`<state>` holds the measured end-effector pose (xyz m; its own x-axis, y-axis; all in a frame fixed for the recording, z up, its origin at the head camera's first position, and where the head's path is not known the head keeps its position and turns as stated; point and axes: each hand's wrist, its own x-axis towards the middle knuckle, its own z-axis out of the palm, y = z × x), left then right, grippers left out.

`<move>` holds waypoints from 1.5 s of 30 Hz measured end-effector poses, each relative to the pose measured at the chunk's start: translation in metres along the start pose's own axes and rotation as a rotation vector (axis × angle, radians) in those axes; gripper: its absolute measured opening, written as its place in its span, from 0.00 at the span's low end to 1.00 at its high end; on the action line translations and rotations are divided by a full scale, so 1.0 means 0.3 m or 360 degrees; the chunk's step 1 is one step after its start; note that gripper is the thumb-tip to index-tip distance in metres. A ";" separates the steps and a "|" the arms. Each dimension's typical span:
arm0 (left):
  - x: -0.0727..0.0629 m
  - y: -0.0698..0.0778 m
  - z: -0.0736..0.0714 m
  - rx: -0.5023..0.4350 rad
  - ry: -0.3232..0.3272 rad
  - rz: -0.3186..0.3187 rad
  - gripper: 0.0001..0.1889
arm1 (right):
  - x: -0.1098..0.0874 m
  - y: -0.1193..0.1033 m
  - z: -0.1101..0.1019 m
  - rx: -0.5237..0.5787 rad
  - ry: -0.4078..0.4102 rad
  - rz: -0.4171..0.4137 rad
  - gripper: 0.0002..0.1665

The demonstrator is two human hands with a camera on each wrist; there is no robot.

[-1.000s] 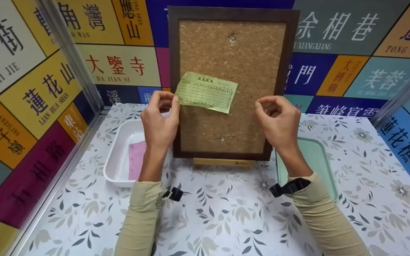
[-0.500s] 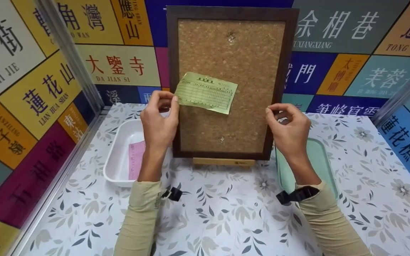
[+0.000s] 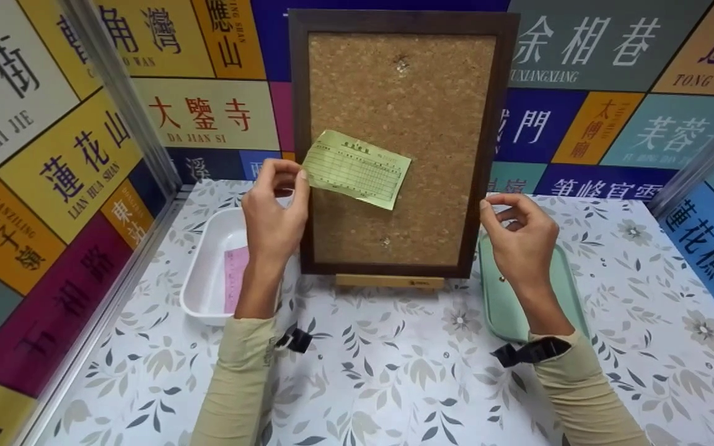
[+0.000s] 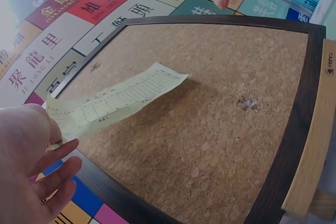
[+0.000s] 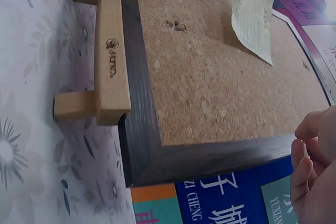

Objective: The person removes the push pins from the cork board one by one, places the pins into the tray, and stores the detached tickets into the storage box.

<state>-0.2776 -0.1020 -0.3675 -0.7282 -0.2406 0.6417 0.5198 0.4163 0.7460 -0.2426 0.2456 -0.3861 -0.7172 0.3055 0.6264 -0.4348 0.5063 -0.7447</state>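
My left hand [image 3: 275, 207] pinches the left end of a light green printed form slip [image 3: 359, 170] between thumb and forefinger. The slip slants across the framed cork board [image 3: 394, 99]; in the left wrist view its far end stands off the cork. My right hand [image 3: 521, 238] is beside the board's lower right edge, above a green tray [image 3: 571, 285]. Its fingers are loosely curled, thumb close to forefinger, and no object shows between them. The right wrist view catches only part of this hand [image 5: 315, 163].
The board leans on a small wooden stand [image 3: 388, 282]. A white tub [image 3: 199, 291] with a pink slip [image 3: 235, 279] in it stands at left. One small brownish dot [image 3: 502, 279] shows in the green tray. Walls with colourful sign panels enclose the patterned tabletop [image 3: 369, 371].
My right hand has moved away from the slip, rightward and down toward the green tray. The slip's right end has sunk a little, while my left hand keeps its pinch almost in place.
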 end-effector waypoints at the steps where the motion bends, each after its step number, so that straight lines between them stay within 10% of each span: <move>1: -0.001 -0.001 -0.004 0.0007 -0.0006 0.0003 0.05 | 0.000 0.005 -0.004 0.0002 0.0007 0.0003 0.07; 45: -0.007 -0.084 -0.137 0.0151 -0.0035 -0.0030 0.07 | -0.009 0.229 -0.126 -0.0225 -0.0044 0.0099 0.11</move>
<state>-0.2707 -0.1478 -0.3804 -0.7475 -0.2304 0.6230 0.4621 0.4934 0.7369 -0.2499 0.3101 -0.4302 -0.7559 0.3182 0.5721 -0.3096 0.5962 -0.7407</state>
